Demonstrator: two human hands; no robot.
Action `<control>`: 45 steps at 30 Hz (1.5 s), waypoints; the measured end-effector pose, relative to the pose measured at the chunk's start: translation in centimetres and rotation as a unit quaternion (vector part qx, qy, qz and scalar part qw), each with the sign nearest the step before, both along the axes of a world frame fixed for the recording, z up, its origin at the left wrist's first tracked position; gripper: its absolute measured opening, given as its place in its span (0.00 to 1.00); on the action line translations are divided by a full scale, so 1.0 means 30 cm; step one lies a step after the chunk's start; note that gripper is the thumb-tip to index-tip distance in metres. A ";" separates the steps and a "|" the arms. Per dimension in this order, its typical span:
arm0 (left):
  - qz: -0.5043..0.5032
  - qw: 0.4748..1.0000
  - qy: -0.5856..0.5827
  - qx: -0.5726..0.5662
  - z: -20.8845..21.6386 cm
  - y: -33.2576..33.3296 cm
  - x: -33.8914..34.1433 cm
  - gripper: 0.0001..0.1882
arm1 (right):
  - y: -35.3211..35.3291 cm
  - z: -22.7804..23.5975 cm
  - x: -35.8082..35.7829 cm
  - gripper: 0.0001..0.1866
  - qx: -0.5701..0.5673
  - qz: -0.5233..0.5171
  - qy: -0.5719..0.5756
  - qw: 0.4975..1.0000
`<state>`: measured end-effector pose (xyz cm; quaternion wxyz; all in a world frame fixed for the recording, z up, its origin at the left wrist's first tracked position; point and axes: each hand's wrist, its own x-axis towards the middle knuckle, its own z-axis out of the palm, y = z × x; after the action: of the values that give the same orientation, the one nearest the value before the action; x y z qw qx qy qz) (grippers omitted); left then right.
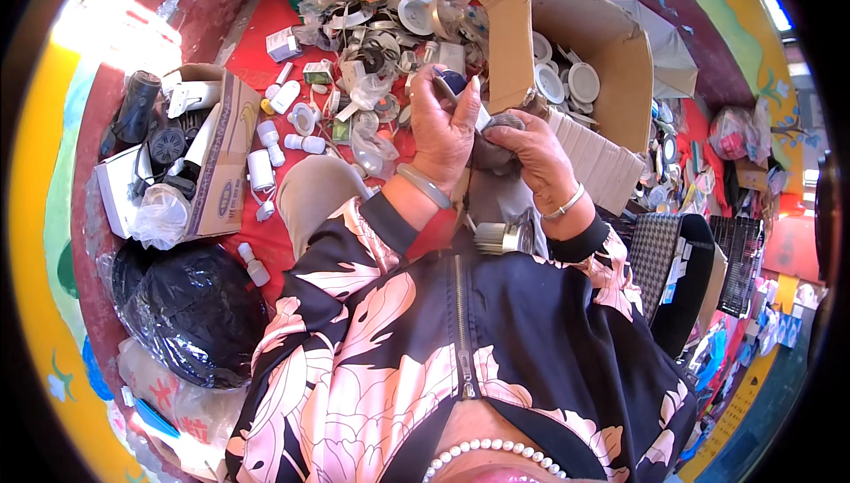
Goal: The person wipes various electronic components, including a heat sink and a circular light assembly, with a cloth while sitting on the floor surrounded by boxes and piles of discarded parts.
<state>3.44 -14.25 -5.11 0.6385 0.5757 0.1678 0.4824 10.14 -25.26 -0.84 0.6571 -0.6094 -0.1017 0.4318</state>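
My left hand [440, 129] is closed around a small object with a dark blue end [451, 82] and a pale, whitish part. Its kind is hard to make out, since the fingers cover most of it. A crumpled grey cloth [498, 157] is pinched in my right hand [540, 164], right beside the pale part of that object. Both hands are close together above my lap. Just below them, against my jacket, rests a round lamp [506, 237] with a ribbed, silvery body.
Many loose lamps and plastic parts cover the red cloth [288, 195] ahead. An open cardboard box [611, 31] holds white round lamps. Another carton [232, 151] with fixtures stands left, behind a black plastic bag [190, 310]. A black basket [737, 257] is at the right.
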 end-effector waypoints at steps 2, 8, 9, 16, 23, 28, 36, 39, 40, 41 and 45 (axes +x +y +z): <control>-0.012 1.000 -0.003 -0.016 0.000 -0.001 0.002 0.15 | -0.002 0.000 -0.008 0.10 -0.008 -0.019 -0.034 0.999; -0.079 0.991 -0.008 -0.105 -0.005 0.008 -0.005 0.17 | -0.002 -0.037 -0.035 0.11 -0.098 -0.062 -0.287 0.951; -0.080 0.991 -0.009 -0.106 -0.004 0.008 -0.004 0.17 | -0.002 -0.035 -0.038 0.11 -0.129 -0.064 -0.339 0.930; -0.143 0.970 -0.052 -0.189 0.003 0.012 -0.003 0.14 | 0.004 -0.039 0.008 0.13 -0.216 -0.115 -0.436 0.866; -0.287 0.805 -0.163 -0.493 0.001 0.057 -0.009 0.14 | -0.071 0.051 0.155 0.10 0.122 -0.097 -0.112 0.981; -0.324 0.759 -0.167 -0.539 -0.007 0.065 -0.001 0.17 | -0.026 0.077 0.069 0.10 0.178 0.010 -0.187 0.966; -0.401 0.705 -0.180 -0.557 -0.082 0.059 0.003 0.20 | 0.064 -0.055 0.031 0.16 0.065 0.201 -0.660 0.721; -0.358 0.740 -0.122 -0.556 -0.021 0.051 0.009 0.20 | 0.083 -0.050 -0.001 0.14 0.049 0.102 -0.606 0.788; -0.366 0.742 -0.117 -0.549 -0.006 0.045 0.002 0.19 | 0.086 -0.047 -0.005 0.12 0.038 0.087 -0.590 0.801; -0.374 0.744 -0.113 -0.542 0.002 0.041 -0.001 0.19 | 0.089 -0.045 -0.006 0.11 0.027 0.072 -0.575 0.815; -0.391 0.737 -0.101 -0.542 -0.030 0.028 0.010 0.19 | 0.087 -0.028 0.004 0.10 0.005 0.049 -0.546 0.836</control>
<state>3.74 -13.41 -6.00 0.9882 0.0951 0.0955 0.0730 10.25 -22.64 -1.67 0.4757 -0.7373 -0.4759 0.0602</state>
